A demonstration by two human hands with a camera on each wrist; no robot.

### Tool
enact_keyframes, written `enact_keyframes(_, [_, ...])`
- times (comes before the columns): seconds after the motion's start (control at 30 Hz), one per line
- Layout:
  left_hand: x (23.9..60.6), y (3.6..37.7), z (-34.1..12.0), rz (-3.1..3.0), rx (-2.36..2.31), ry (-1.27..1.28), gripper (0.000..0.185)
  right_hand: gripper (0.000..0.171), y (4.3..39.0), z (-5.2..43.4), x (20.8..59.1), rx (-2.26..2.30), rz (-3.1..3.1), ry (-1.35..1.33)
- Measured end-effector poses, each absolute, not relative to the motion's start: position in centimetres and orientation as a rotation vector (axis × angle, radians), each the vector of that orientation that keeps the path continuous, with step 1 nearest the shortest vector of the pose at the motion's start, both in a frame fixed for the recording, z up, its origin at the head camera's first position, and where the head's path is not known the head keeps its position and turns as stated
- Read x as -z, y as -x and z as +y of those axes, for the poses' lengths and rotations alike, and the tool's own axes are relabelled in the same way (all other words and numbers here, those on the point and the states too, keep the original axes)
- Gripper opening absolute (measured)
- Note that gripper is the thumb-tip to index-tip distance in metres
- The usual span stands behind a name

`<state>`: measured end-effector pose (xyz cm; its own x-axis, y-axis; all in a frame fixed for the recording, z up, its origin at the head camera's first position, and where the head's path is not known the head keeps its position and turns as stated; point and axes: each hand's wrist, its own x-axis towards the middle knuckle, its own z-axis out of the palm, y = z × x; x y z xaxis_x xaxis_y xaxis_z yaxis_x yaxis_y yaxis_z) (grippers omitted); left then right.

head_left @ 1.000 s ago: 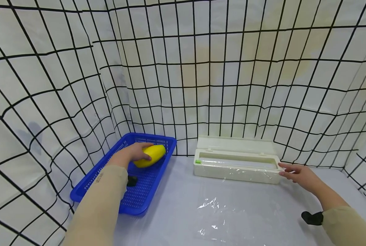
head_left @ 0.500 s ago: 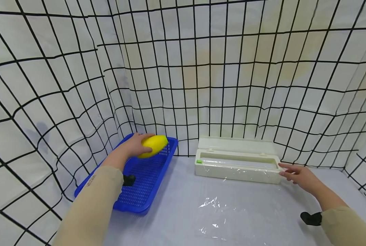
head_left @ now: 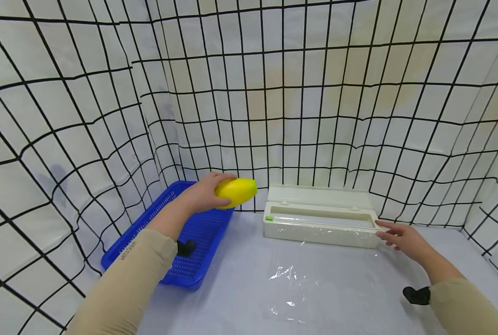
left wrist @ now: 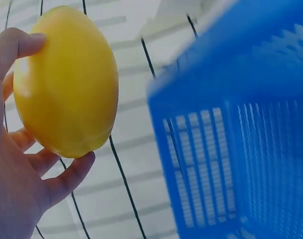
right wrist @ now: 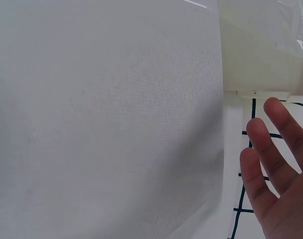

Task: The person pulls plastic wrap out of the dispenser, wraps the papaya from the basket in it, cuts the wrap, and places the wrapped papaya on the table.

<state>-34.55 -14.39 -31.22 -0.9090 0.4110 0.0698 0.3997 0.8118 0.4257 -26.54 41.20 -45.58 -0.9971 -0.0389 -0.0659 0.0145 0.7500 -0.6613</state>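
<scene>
My left hand [head_left: 211,192] grips a smooth yellow oval fruit [head_left: 237,191] with a greenish tip and holds it above the far right rim of the blue basket [head_left: 220,242]. In the left wrist view the thumb and fingers wrap around the yellow fruit [left wrist: 66,84], beside the basket's slotted wall [left wrist: 201,169]. A white cling film dispenser [head_left: 320,235], lid raised, stands at the back, a green slider [head_left: 269,218] at its left end. My right hand [head_left: 404,238] has its fingertips at the dispenser's right end, fingers fairly straight.
Clear film [head_left: 291,279] lies spread over the white tabletop in front of the dispenser. Black wire grid [head_left: 303,116] backed by white sheeting walls in the left, back and right sides. Black wrist cameras [head_left: 416,296] stick out by the sleeves.
My left hand has lifted the yellow fruit up out of the basket and carried it to the right, over the rim. The right hand stays at the dispenser's end.
</scene>
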Motion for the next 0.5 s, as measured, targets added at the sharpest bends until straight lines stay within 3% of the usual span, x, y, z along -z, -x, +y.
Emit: enact_keyframes(0.5, [33.1, 30.3, -5.6, 2.883, -0.641, -1.068, 0.062, 0.076, 26.4, 40.8, 45.4, 1.138, 2.817, -0.022])
